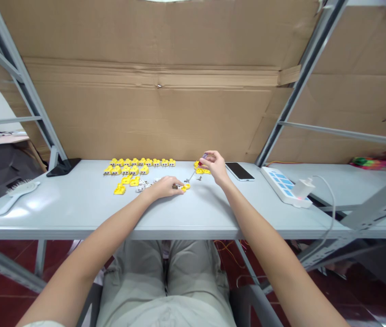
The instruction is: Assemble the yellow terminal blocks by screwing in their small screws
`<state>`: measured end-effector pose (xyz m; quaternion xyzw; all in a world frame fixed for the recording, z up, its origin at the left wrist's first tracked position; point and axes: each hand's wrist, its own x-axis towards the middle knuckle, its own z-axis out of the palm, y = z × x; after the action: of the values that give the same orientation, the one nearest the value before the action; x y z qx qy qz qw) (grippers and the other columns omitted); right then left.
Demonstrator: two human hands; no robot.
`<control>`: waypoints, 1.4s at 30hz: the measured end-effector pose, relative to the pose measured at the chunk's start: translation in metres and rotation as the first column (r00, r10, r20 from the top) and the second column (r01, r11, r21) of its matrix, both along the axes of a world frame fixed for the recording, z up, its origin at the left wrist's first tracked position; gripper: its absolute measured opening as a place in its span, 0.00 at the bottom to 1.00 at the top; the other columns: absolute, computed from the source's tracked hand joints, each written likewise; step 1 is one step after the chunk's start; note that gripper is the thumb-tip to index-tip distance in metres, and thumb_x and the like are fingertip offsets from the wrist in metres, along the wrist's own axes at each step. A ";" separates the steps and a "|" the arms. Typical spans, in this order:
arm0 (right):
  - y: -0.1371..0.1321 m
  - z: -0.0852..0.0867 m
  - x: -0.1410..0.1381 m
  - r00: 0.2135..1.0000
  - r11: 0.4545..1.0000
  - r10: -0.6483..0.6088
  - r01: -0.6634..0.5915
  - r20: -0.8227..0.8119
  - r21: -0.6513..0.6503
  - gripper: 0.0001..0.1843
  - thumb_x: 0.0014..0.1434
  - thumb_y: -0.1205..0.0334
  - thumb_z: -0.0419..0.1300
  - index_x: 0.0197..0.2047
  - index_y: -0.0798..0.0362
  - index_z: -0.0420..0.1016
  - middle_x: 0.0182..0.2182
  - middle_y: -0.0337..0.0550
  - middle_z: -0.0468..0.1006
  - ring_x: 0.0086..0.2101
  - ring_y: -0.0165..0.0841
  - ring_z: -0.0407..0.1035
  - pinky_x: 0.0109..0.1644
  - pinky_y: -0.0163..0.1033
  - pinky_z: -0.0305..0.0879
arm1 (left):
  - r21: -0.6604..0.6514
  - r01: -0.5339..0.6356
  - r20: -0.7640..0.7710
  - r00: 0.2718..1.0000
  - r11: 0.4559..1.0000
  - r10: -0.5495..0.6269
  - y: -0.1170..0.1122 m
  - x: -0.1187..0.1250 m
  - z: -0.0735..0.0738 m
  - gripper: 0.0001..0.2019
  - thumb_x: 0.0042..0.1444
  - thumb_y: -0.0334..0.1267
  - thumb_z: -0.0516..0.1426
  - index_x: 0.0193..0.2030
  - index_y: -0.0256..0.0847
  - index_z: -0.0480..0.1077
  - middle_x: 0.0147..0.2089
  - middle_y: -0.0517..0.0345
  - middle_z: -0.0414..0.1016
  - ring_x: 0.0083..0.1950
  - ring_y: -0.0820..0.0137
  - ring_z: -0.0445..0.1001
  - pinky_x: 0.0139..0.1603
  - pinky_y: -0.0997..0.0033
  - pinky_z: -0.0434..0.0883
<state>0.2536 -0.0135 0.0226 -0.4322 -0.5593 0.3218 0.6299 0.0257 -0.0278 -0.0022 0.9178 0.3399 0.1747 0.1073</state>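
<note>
My right hand point(216, 167) grips a small red-handled screwdriver point(203, 158) by its handle, and the thin metal shaft points down and left toward the table. My left hand point(164, 187) rests on the table with its fingertips on a small yellow plastic part with a metal piece point(181, 186). Rows of several yellow plastic parts point(134, 165) stand on the far side of the table. A few more yellow parts point(202, 170) lie under my right hand. Several small metal bits point(144, 185) lie near my left hand.
A black phone point(239, 171) lies right of my right hand, beside a white power strip point(283, 186) with a white plug point(303, 188). A white hairbrush point(18, 197) lies at the left of the grey table point(77, 209). Cardboard point(145, 113) and metal shelf uprights point(293, 86) stand behind.
</note>
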 end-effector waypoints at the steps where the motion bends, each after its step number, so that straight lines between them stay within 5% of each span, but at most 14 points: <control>1: -0.001 0.000 -0.001 1.000 1.000 0.012 -0.012 -0.008 -0.006 0.25 0.42 0.52 0.69 0.40 0.49 0.63 0.27 0.35 0.74 0.32 0.35 0.75 0.42 0.49 0.76 | -0.002 0.000 0.002 1.000 1.000 0.000 0.000 0.000 0.000 0.17 0.57 0.44 0.61 0.51 0.40 0.77 0.45 0.49 0.80 0.42 0.65 0.77 0.46 0.73 0.69; 42: -0.002 -0.003 -0.007 0.998 0.998 0.062 -0.062 0.002 -0.034 0.26 0.40 0.51 0.70 0.39 0.49 0.63 0.25 0.33 0.74 0.30 0.34 0.75 0.40 0.48 0.78 | 0.000 -0.010 0.010 1.000 1.000 0.010 0.001 0.000 -0.002 0.17 0.56 0.44 0.61 0.50 0.40 0.78 0.45 0.49 0.80 0.40 0.65 0.77 0.45 0.72 0.69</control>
<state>0.2466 -0.0152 0.0192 -0.4260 -0.5679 0.3499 0.6112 0.0259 -0.0264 -0.0040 0.9152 0.3440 0.1798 0.1081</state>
